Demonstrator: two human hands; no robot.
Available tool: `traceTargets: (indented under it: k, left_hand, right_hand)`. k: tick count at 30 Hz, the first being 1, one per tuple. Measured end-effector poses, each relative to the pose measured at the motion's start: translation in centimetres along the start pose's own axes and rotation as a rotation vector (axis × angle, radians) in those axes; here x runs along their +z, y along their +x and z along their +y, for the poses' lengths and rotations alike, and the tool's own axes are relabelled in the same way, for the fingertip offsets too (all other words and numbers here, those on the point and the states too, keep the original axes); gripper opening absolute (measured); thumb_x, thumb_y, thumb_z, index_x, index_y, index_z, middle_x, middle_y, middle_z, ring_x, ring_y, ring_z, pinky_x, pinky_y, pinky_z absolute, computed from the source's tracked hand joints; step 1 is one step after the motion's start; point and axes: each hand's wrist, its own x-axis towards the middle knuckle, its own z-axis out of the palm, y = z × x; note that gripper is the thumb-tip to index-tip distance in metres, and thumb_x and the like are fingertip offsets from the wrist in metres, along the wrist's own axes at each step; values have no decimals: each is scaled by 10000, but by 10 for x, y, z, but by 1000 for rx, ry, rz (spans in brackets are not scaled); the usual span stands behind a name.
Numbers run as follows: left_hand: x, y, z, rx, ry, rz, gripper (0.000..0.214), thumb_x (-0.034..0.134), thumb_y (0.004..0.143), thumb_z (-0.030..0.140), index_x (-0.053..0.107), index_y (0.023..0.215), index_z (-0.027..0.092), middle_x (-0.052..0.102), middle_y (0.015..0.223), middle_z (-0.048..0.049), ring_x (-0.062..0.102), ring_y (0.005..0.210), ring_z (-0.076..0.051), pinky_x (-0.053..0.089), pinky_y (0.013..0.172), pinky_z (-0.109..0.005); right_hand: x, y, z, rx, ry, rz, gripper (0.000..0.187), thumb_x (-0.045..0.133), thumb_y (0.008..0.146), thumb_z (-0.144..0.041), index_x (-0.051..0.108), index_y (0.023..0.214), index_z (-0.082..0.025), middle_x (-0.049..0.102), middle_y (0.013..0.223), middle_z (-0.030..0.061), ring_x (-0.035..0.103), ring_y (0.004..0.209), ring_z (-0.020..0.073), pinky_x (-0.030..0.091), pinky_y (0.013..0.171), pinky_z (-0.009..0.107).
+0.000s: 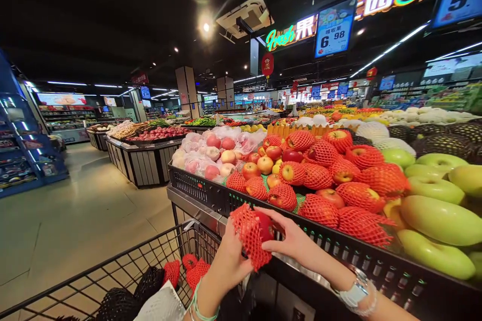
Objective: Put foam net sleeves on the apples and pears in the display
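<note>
Cart [113,281] nearest, netted fruit [196,271] inside. Above it, left hand [229,261] grips foam net [248,238], right hand [293,243] cups apple [265,225] (net peeled back, skin exposed), just before counter [211,195].

Both forearms are bare as far as the view goes. The left hand [228,261], down around 6 o'clock, has a couple of thin mint-green bands [198,307] looped round the wrist. The right hand [293,241], more toward 5 o'clock, wears a chunky pale silvery watch [356,292] with a clear-ish bangle [372,302] right beside it.
</note>
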Motion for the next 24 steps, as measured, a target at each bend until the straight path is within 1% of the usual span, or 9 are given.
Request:
traceTargets:
  k: [3,5,10,14,16,18,20,22,24]
  left_hand:
    - [2,5,16,-79,-83,-18,675,725,778,222,421,1379,258,489,1389,-147,468,1301,-314,392,1093,-510]
    - [5,9,24,-142,-146,-20,656,748,754,255,456,1341,231,537,1320,-141,533,1223,-298,447,1048,-475]
    - [12,15,34,-323,-307,-37,627,790,704,285,528,1271,221,569,1284,-121,593,1130,-286,469,1019,-456]
    - [14,12,36,-451,-471,-36,871,849,617,242,398,1362,218,564,1310,-129,626,1090,-279,485,1002,-429]
    - [14,9,37,-475,-523,9,1003,882,554,235,325,1388,206,577,1289,-135,634,1083,-284,491,997,-421]
    - [14,6,37,-476,-517,66,1036,893,527,242,311,1383,193,569,1290,-151,628,1102,-299,481,1011,-430]
    - [16,4,36,-484,-468,132,999,889,525,257,343,1358,179,558,1292,-167,614,1129,-315,459,1034,-453]
    - [18,3,36,-505,-442,196,922,878,534,284,397,1313,173,575,1258,-161,619,1114,-317,457,1032,-465]
    - [19,4,37,-535,-468,237,871,861,548,296,419,1289,177,613,1194,-133,648,1051,-297,485,992,-457]
  right_hand:
    - [-6,-12,0,27,83,-80,743,804,677,-474,540,1341,-269,510,1430,91,502,1295,285,330,1131,489]
    - [-8,-19,3,15,133,-88,706,759,722,-508,530,1352,-290,491,1448,82,476,1322,272,323,1136,468]
    - [-4,-33,14,-63,78,54,653,689,775,-552,517,1347,-289,476,1456,90,433,1350,280,309,1140,464]
    - [3,-39,19,-63,97,99,727,662,769,-609,431,1388,-304,469,1443,102,421,1355,272,281,1148,459]
    - [7,-41,22,-57,131,84,833,658,762,-628,311,1453,-318,451,1441,107,401,1367,258,250,1159,455]
    - [13,-44,27,-55,181,96,905,680,740,-630,236,1471,-336,450,1423,104,434,1337,248,273,1147,442]
    - [20,-47,35,-78,220,172,842,716,715,-607,315,1405,-340,494,1353,93,505,1252,239,349,1097,415]
    - [27,-50,42,-104,211,275,639,743,707,-556,470,1230,-312,573,1198,69,562,1132,229,426,1011,375]
    - [33,-52,48,-109,171,343,482,785,672,-476,553,1044,-274,610,1027,41,581,1015,220,468,916,333]
